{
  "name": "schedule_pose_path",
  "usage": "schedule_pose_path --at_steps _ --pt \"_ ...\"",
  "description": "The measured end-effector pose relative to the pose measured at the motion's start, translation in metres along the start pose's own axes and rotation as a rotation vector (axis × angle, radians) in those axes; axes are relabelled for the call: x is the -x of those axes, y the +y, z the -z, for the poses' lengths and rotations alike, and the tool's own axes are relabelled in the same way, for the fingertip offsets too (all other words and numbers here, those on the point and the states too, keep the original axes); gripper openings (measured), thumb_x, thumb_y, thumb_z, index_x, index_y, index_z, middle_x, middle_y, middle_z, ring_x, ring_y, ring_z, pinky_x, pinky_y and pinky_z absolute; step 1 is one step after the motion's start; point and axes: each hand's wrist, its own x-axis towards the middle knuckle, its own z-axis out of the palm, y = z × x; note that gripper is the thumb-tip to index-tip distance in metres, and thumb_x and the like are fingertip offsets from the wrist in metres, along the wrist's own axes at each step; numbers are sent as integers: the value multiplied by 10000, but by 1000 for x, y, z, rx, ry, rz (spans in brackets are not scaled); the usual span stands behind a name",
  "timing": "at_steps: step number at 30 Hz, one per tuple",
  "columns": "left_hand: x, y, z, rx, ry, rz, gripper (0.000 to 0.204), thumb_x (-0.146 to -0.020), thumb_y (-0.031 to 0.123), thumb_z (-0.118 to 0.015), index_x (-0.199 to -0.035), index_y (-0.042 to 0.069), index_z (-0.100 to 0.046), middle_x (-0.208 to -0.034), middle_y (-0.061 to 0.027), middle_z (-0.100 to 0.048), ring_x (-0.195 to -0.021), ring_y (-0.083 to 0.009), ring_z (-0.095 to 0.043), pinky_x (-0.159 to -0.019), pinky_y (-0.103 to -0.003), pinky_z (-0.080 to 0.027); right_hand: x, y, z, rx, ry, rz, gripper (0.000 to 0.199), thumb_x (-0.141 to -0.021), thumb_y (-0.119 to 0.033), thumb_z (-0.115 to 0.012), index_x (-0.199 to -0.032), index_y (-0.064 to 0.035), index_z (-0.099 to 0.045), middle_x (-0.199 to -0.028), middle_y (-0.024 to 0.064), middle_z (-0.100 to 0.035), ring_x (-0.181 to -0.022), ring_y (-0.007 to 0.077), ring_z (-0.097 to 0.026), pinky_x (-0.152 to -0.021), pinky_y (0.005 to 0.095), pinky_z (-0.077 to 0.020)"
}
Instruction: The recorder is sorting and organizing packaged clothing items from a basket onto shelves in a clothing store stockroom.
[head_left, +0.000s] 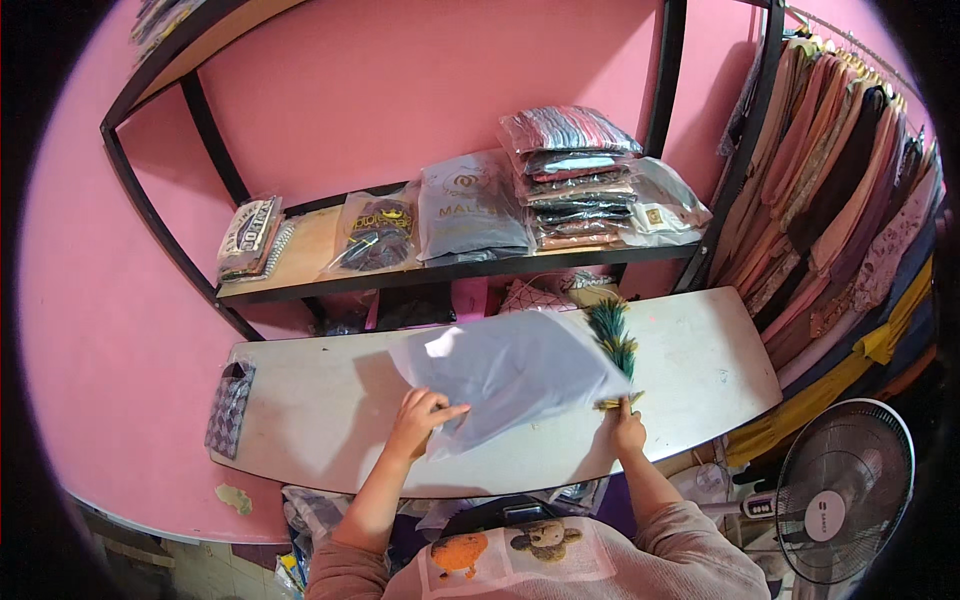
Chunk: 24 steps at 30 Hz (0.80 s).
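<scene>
A frosted plastic bag (520,370) with something greyish showing through is held slanted above the white table. The fingers of my left hand (420,418) are closed on its near left edge, with the thumb lying over the plastic. At its right corner my right hand (628,432) pinches the bag. Right beside that corner lies a green and yellow feathery strand (612,335), partly covered by the bag. Whether the right fingers also touch the strand, I cannot tell.
The white table (700,350) carries a checkered packet (230,410) at its left end. Behind it, a black-framed shelf (460,272) holds a stack of bagged clothes (580,190) and several other packets. Hanging garments (830,200) line the right, above a standing fan (845,490).
</scene>
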Motion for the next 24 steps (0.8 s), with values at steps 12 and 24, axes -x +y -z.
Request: schedule_pose_path --at_steps 12,24 --pt "72 -14 -127 38 -160 428 573 -852 284 -519 -1334 14 -369 -1419 -187 -292 -1341 -335 -218 -1083 -488 -191 47 -61 -30 -102 -115 381 639 -869 -128 -431 -1439 -221 -159 -791 224 -588 -642 379 -590 -575 498 -459" --pt "90 -30 -161 97 -534 609 698 -804 358 -571 -1340 -24 -340 -1413 -222 -278 -1346 -341 -199 -1079 -501 -161 100 -138 -3 -43 -456 1047 742 -798 -105 -488 -1438 -286 -158 -855 197 -569 -613 341 -613 -531 436 -504"
